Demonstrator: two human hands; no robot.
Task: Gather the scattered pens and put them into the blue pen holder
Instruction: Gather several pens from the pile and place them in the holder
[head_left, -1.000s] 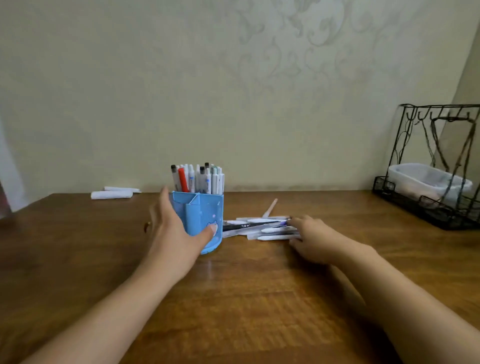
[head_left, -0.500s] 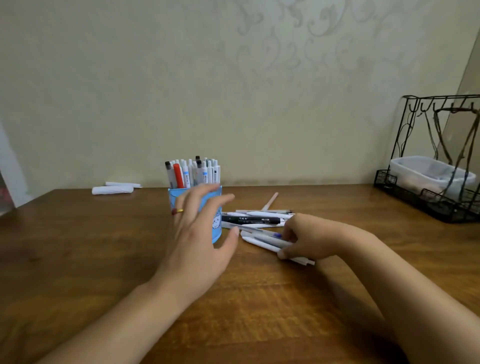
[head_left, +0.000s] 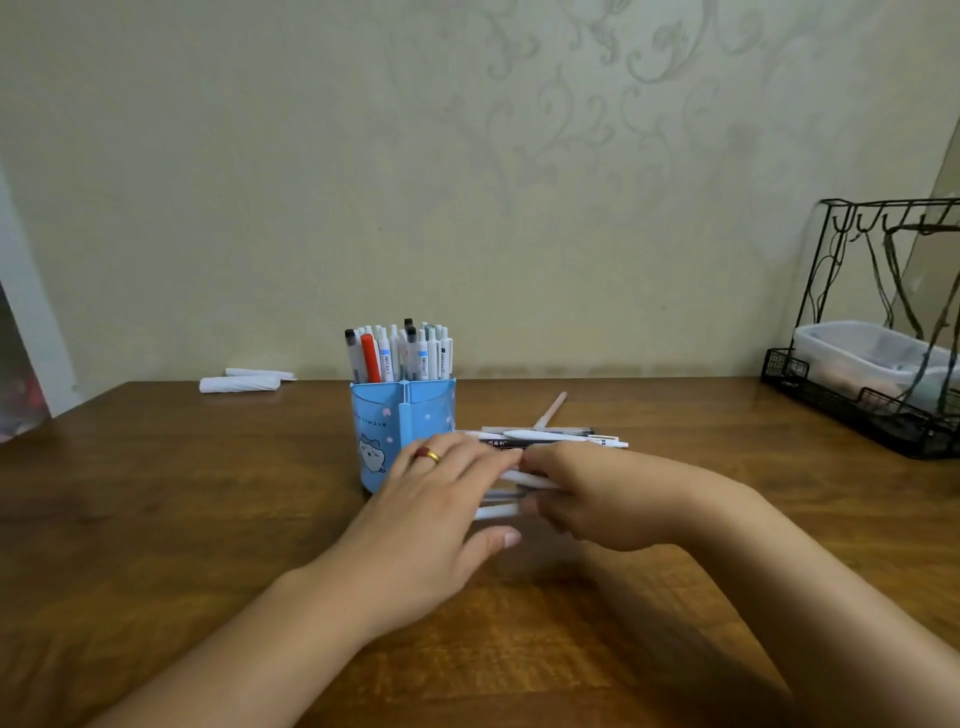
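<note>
Right hand (head_left: 597, 499) grips several slim white plastic pens (head_left: 501, 512). Left hand (head_left: 441, 514), fingers straight, presses their protruding ends, apparently to square the bundle. Blue plastic pen holder (head_left: 384, 421) stands just beyond-left; loose pens (head_left: 550, 436) lie just behind.

Light is soft, dim and even, with a greenish-yellow cast. The wooden table (head_left: 156, 519) shows a faint sheen left of the blue pen holder (head_left: 402, 431). Soft shadows lie under both forearms, in front of the holder. Both hands are motion-blurred. Wide-angle distortion bows the table's far edge and tilts the wire rack (head_left: 878, 332), far right of the holder.
</note>
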